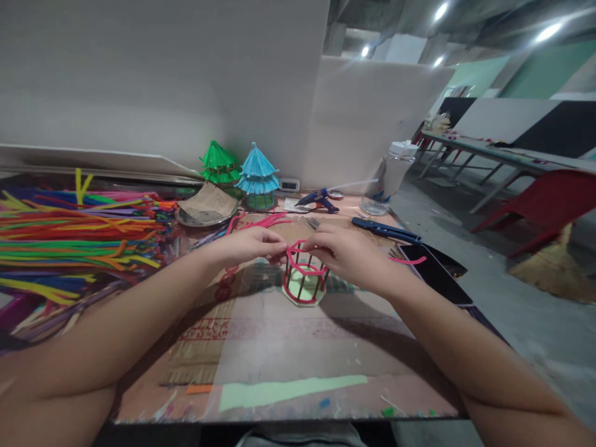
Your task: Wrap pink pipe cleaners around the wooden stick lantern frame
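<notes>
In front of me stands a small cage-like frame (302,292) with dark upright sticks, a pale green polygonal base and pink pipe cleaner along its bottom. A pink pipe cleaner (307,270) runs round the tops of the sticks. My left hand (266,244) pinches at the left of this upper ring, fingertips closed together. At the ring's back right, my right hand (336,249) is closed on the pink strip, its fingertips partly hidden. A loose pink end (410,261) sticks out beyond my right wrist; whether it joins the ring is hidden.
Bundles of coloured pipe cleaners (79,239) fill the left side. Behind are a green roofed model (218,162), a blue roofed one (257,171), a glue gun (319,200) and a clear bottle (388,177). Blue-handled pliers (384,230) and a dark tablet (433,273) lie right.
</notes>
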`<state>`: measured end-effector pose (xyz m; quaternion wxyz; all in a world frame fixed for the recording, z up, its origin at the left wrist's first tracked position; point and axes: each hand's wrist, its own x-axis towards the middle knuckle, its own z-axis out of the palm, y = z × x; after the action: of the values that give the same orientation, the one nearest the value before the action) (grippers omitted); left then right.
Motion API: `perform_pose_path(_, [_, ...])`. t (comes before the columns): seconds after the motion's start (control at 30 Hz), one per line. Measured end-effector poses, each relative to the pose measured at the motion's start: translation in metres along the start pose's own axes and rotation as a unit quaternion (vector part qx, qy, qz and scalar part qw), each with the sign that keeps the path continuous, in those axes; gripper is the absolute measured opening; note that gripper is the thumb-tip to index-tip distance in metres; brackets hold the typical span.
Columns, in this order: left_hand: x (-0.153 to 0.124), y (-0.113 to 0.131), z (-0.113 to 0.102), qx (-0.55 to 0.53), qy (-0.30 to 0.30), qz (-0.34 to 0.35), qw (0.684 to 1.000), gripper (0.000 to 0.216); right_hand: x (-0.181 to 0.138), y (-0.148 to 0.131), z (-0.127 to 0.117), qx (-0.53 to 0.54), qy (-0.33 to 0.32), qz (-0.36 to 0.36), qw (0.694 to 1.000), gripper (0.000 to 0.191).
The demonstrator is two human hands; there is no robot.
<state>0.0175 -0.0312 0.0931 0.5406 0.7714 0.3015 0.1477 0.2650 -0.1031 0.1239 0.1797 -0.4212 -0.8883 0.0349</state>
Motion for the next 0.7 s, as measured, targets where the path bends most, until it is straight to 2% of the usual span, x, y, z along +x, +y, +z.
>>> perform_pose_path(0.17, [0.002,-0.001,0.002,0.021,0.011,-0.006,1.0,0.053,0.0,-0.001,0.0,-0.002,0.002,0.009,1.0,0.021])
perform_pose_path(0.37, [0.003,0.0,0.004,0.018,0.021,-0.01,1.0,0.053,0.001,-0.004,-0.004,0.003,-0.029,0.018,0.999,0.021])
perform_pose_path(0.57, [-0.001,0.0,-0.005,0.035,0.023,-0.013,0.999,0.053,-0.004,0.005,-0.025,0.006,-0.001,0.036,0.999,0.016])
perform_pose_path(0.7, [-0.002,-0.001,-0.012,0.049,0.031,-0.019,0.998,0.051,-0.009,0.016,-0.04,-0.01,-0.025,0.048,0.998,0.016])
